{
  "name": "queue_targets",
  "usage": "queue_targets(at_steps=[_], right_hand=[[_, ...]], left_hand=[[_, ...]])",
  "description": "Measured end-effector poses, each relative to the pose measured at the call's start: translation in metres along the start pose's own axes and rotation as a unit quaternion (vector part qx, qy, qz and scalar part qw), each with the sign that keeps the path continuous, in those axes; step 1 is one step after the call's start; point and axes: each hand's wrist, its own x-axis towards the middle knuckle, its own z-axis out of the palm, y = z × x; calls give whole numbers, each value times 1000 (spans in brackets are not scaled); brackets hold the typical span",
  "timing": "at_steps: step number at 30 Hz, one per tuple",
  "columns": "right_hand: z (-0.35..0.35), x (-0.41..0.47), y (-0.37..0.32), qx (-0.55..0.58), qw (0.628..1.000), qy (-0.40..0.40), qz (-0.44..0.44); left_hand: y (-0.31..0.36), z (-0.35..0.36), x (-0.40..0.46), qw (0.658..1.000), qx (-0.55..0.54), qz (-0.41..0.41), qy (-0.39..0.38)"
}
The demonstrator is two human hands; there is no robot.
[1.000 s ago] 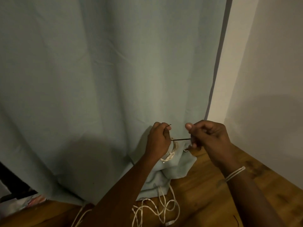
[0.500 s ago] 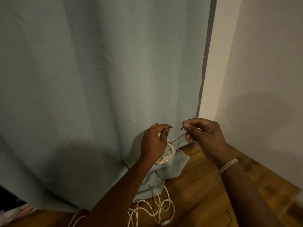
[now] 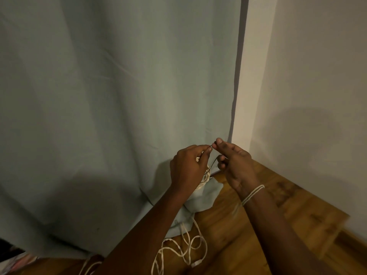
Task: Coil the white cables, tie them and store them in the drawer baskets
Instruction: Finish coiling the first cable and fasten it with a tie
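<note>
My left hand [image 3: 188, 167] holds a small coil of white cable [image 3: 204, 178] in its curled fingers and pinches one end of a thin dark tie [image 3: 212, 164] at its fingertips. My right hand [image 3: 233, 163] pinches the tie's other end; both sets of fingertips nearly touch above the coil. The tie runs down from the pinch to the coil. More white cable [image 3: 184, 249] lies loose and tangled on the wooden floor [image 3: 258, 225] below my arms. No drawer or basket is in view.
A pale blue curtain [image 3: 119, 96] hangs in front of me, its hem bunched on the floor under my hands. A plain wall [image 3: 317, 86] stands to the right. Another white cable end [image 3: 89, 266] shows at the bottom left.
My hands have come together: the tie, stretched level between them a second ago, is now slack, and both pinches meet above the coil. The view has drifted right.
</note>
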Motion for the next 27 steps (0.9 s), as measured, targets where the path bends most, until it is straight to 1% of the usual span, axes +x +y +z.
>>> queue_targets(at_steps=[6, 13, 19, 27], right_hand=[[2, -6, -3, 10, 1000, 22, -8], [1, -10, -5, -16, 996, 70, -61], [-2, -11, -4, -31, 989, 101, -100], [-5, -15, -1, -33, 986, 101, -125]], left_hand=[[14, -3, 4, 1000, 17, 9, 6], [23, 1, 4, 999, 35, 28, -11], [27, 6, 3, 1000, 17, 24, -9], [32, 8, 2, 1000, 4, 26, -8]])
